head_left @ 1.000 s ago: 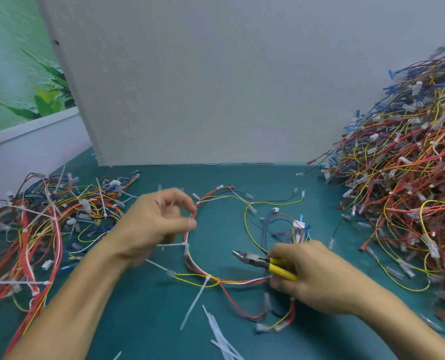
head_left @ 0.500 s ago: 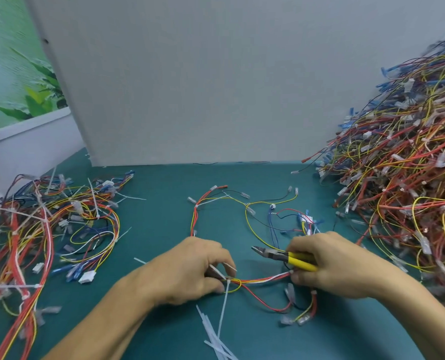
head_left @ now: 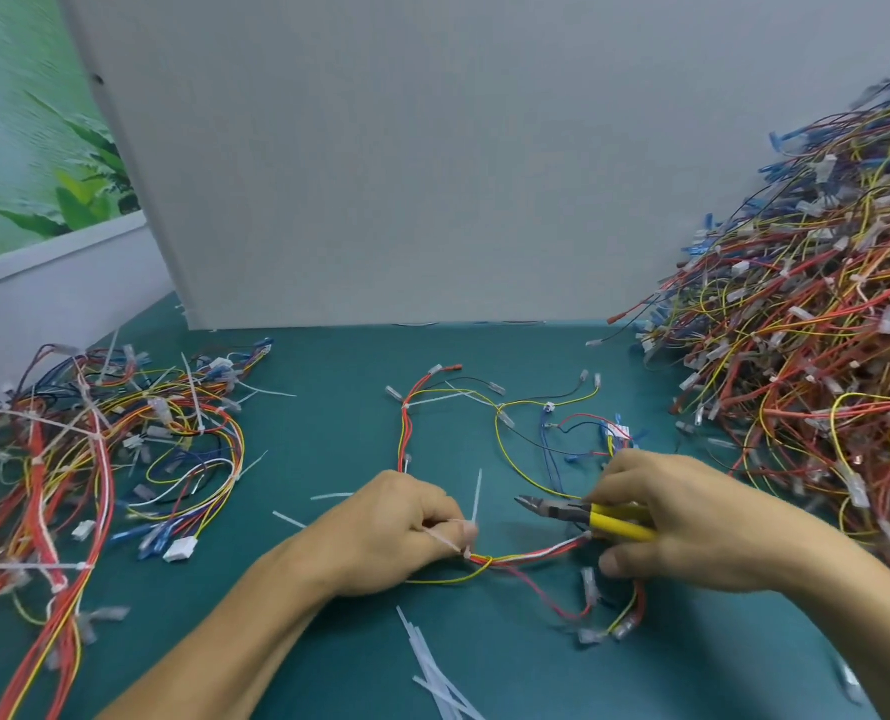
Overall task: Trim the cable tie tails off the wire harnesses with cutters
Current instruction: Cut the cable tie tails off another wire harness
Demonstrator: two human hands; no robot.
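Observation:
A wire harness [head_left: 528,556] of red, yellow, white and blue wires lies looped on the green table in front of me. My left hand [head_left: 396,532] pinches a white cable tie [head_left: 475,498] on the bundle, and its tail stands upright above my fingers. My right hand [head_left: 687,517] grips yellow-handled cutters [head_left: 583,513]. Their jaws point left, a short way right of the tie tail and apart from it.
A large heap of harnesses [head_left: 817,366] fills the right side. A smaller pile [head_left: 99,449] lies at the left. Cut tie tails [head_left: 437,672] are scattered near the front edge. A grey panel [head_left: 432,174] stands behind the table [head_left: 328,387].
My left hand came from the harness's upper left loop down to the tie at the bundle's lower part and turned its tail upright. The cutters stayed beside it at the right.

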